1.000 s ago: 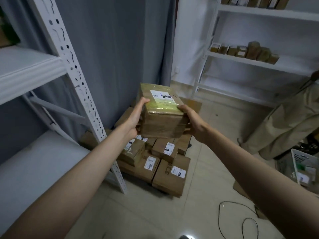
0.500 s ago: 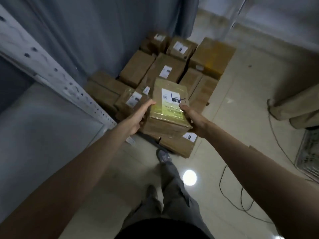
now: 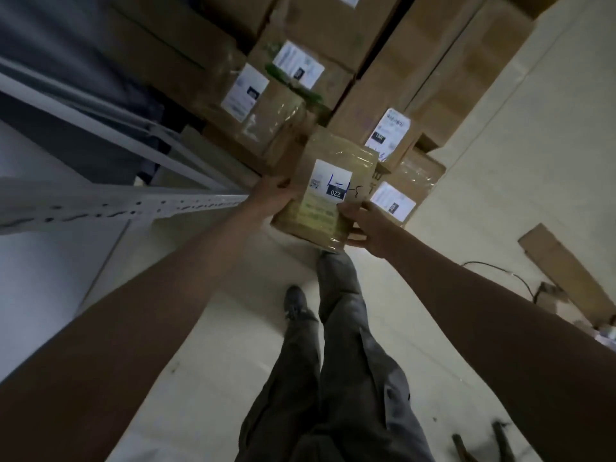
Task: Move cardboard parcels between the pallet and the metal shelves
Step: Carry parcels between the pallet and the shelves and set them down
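Note:
A taped cardboard parcel (image 3: 325,195) with a white label and a yellow-green strip is held low over the front of the parcel stack (image 3: 316,81). My left hand (image 3: 271,196) grips its left side. My right hand (image 3: 365,226) grips its near right corner, thumb on top. The stack of labelled cardboard parcels fills the upper middle; whatever it rests on is hidden under the boxes. The white metal shelf (image 3: 40,261) lies at the left, with its perforated upright (image 3: 116,208) running towards my left wrist.
My legs and one shoe (image 3: 295,301) are on the pale tiled floor below the parcel. A flat cardboard strip (image 3: 566,271) and a black cable (image 3: 493,270) lie on the floor at right. Dark debris sits at bottom right.
I have bent down and moved closer to the stack. The parcel, still held in both hands, has dropped to just above the front boxes.

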